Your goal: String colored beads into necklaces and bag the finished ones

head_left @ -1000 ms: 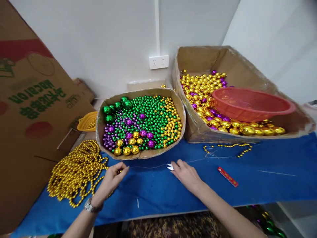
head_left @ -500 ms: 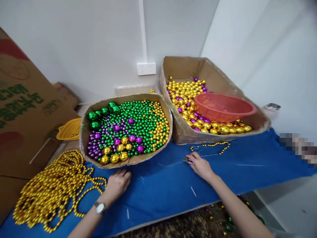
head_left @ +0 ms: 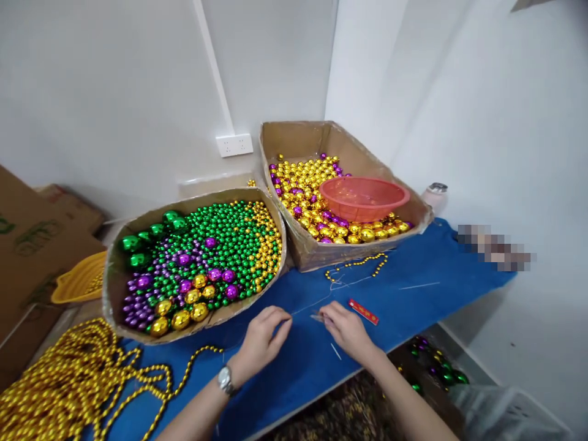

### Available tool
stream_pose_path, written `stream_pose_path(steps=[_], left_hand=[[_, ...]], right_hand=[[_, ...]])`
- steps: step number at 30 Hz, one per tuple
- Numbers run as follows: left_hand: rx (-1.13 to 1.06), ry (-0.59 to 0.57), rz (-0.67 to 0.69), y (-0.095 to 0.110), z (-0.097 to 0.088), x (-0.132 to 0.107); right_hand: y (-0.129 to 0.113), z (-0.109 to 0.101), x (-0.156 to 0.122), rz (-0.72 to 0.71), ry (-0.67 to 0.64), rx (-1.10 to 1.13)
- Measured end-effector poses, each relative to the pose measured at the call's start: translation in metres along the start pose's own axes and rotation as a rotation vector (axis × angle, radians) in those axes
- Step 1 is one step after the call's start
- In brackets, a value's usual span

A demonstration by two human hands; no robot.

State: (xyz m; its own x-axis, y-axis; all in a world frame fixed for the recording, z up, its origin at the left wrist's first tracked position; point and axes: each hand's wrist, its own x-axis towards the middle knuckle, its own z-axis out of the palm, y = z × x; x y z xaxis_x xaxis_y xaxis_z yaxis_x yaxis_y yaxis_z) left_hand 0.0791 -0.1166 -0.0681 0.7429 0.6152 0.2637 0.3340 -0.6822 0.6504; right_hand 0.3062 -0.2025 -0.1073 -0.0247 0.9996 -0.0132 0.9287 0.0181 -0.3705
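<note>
Bead-stringing workshop: bead-filled cartons (head_left: 303, 257).

Boxes, beads and baskets in front of you on the blue-covered table (head_left: 422, 269)
Ahead of you sits a tan cardboard box (head_left: 206, 197) of green, purple and gold beads (head_left: 220, 239). Just right of it, a second cardboard box (head_left: 298, 138) of gold balls (head_left: 303, 177) carries a red plastic basket (head_left: 362, 199). A yellow plastic basket (head_left: 78, 285) sits to your left, and a white wall socket (head_left: 234, 145) is on the wall behind.
</note>
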Motion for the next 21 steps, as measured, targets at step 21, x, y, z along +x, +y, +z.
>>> stream_pose_path(steps=[21], left_hand=[[-0.705,-0.537,-0.039,0.051,0.068,0.12]], right_hand=[[-0.006,-0.035,-0.07,0.205,0.564,0.882]])
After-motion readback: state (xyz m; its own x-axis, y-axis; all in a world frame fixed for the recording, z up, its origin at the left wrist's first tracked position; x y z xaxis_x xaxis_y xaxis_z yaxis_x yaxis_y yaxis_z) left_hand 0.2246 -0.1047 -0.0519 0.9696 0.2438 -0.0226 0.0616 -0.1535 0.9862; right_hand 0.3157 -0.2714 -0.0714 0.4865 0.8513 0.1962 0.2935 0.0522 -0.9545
